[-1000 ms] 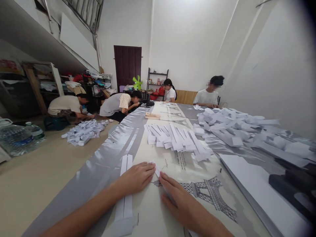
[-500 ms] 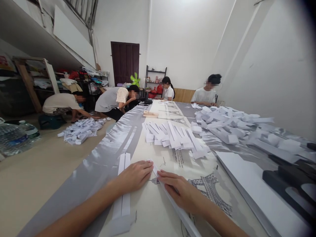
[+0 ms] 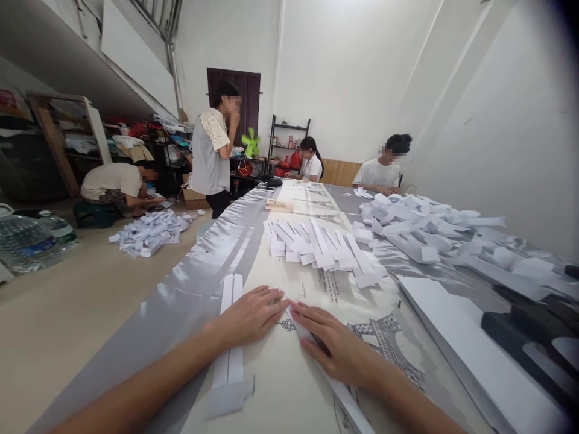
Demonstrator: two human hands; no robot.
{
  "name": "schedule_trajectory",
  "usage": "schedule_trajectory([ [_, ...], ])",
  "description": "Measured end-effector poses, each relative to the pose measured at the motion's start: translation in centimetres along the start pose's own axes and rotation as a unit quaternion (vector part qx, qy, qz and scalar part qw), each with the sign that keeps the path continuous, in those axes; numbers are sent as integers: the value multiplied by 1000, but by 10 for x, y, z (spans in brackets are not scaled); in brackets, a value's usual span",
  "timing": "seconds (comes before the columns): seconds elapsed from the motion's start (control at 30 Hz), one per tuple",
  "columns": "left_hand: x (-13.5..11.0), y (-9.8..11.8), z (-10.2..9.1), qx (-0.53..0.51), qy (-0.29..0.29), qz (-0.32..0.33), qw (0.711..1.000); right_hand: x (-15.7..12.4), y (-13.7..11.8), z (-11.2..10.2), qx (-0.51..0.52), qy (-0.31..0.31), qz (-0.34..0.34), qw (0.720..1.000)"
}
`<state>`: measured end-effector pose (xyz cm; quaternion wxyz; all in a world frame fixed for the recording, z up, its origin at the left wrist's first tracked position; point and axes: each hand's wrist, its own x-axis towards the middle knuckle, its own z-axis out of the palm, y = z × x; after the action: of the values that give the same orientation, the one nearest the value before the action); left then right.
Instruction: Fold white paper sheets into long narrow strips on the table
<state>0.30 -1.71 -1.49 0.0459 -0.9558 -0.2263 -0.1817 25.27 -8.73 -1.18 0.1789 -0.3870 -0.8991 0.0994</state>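
A long white folded paper strip point(image 3: 347, 402) lies slantwise on the printed table cover point(image 3: 271, 386) in front of me. My left hand point(image 3: 253, 314) is closed at the strip's far end, fingertips on the paper. Just to the right, my right hand point(image 3: 332, 339) presses and grips the strip near the same end, with its fingers together. The two hands' fingertips almost meet, and they hide part of the fold. Under my left wrist lies another folded paper piece point(image 3: 228, 369) with a line down its middle.
Several folded strips point(image 3: 316, 246) lie fanned ahead; a larger heap of folded paper point(image 3: 416, 226) is at right. Nearby are a flat paper stack point(image 3: 470, 343) and a black object point(image 3: 529, 343). A paper pile point(image 3: 151, 234) lies on the floor. Several other people are around the table.
The co-worker in the grey top has risen from bending to standing. My left fingertips have come closer to my right ones at the strip's far end. The view has shifted slightly.
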Motion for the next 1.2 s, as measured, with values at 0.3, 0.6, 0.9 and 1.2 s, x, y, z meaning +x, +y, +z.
schedule_trajectory([
  [0.3, -1, -5, 3, 3, -1, -2, 1000, 1, 3, -1, 3, -9, -17, 1000],
  [0.6, -4, -9, 5, -10, -1, 7, 1000, -2, 8, 0, 58, -18, 19, 998],
  [0.9, -1, -1, 4, 3, 3, -4, 1000, -8, 10, 15, 55, 47, 30, 997],
  [1.2, 0, -2, 6, -2, -7, -12, 1000, -15, 11, 17, 28, 56, 43, 997],
])
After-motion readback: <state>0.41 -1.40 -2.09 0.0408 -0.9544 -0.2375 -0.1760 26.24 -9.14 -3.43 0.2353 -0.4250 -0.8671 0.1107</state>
